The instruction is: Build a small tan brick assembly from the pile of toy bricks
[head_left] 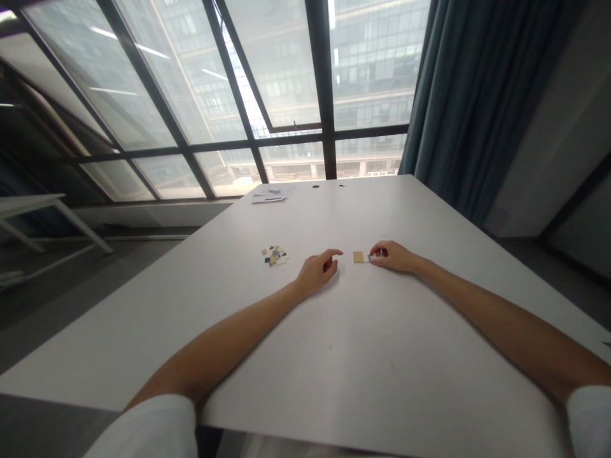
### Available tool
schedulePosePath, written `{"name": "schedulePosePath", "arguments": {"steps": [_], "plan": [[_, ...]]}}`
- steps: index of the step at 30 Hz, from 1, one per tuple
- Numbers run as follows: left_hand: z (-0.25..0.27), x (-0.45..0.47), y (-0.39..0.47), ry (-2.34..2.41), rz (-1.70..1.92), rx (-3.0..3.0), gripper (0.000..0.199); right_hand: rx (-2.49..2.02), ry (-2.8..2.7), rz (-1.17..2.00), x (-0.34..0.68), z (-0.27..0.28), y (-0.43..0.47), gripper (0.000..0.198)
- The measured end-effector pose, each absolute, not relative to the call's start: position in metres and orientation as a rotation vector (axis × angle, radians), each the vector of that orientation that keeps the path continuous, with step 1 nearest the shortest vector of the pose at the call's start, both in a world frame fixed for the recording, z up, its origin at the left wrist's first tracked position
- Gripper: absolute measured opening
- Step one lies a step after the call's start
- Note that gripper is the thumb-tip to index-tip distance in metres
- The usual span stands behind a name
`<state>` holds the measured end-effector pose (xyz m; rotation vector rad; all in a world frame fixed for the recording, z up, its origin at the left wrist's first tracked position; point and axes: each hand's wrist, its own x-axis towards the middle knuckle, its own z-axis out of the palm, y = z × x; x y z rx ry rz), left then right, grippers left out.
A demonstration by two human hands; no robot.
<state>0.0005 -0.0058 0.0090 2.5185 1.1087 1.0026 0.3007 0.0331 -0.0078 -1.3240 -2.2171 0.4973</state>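
Observation:
A small flat block of tan, white and grey building pieces [358, 257] lies on the white table [286, 356]. At its right end, the fingers of my right hand [393, 256] are closed on the grey part. My left hand [318, 271] is held to the left of the block, apart from it. Its index finger stretches toward the block, with the thumb apart and nothing between them. Further left lies a loose pile of small tan, white, grey and black pieces [274, 256].
Papers [270, 198] with a small white item on top lie at the table's far left corner. A dark round spot [316, 186] and a small dark item [342, 186] are near the far edge. Windows and a blue curtain [458, 108] stand beyond. Another table [31, 203] is at left.

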Motion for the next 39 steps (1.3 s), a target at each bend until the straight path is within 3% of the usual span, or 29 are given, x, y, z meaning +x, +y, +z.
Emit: {"name": "schedulePosePath", "arguments": {"steps": [39], "plan": [[0.0035,-0.0006,-0.0016,1.098,0.977,2.546,0.034,-1.29,-2.224,0.516,0.3046,-0.012,0.0366,0.03]]}}
